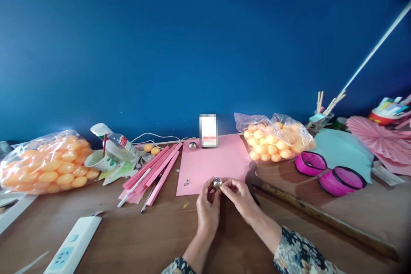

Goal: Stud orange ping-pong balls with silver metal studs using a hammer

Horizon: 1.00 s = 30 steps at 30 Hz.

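Between my two hands, over the near edge of a pink sheet of paper [213, 160], is a small shiny silver ball [217, 183]. My left hand [208, 207] grips it from the left with thumb and fingers. From the right, the fingertips of my right hand [239, 197] pinch at the ball's side; whether they hold something tiny against it I cannot make out. Another silver ball [192, 146] rests near the sheet's far left corner. Several tiny metallic bits [186, 182] lie on its near left part.
A claw hammer [305, 203] lies right of my hands. Transparent bags of orange balls stand left [54, 167] and right [272, 139]. Pink paper strips [157, 171] with pens, a power strip [72, 246], a paper cup [99, 161] and magenta mesh containers [342, 181] are around.
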### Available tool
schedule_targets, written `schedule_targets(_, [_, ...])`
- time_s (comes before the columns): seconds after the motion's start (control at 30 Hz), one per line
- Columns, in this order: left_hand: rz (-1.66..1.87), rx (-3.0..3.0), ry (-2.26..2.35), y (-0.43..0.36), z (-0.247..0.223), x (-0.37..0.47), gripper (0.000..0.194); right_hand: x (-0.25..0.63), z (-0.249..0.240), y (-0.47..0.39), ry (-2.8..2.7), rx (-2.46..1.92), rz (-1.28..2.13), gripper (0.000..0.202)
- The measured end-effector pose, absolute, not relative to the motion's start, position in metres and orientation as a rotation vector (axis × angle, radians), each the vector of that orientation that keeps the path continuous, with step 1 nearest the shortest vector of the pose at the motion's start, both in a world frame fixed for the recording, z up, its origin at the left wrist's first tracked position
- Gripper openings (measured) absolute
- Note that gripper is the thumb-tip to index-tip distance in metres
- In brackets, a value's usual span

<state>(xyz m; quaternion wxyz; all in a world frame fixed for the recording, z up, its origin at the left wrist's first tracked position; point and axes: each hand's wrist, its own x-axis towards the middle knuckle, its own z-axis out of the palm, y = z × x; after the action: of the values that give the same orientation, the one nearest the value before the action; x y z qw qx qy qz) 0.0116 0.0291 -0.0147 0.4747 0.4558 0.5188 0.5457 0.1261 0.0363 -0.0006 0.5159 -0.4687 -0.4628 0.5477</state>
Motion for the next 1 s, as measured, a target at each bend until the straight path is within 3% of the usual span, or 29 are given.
schedule_targets(1.0, [1.343,0.997,1.186,0.025,-0.007,0.014,0.043,0.123,-0.003,0.039,-0.968,-1.092,1.361,0.025])
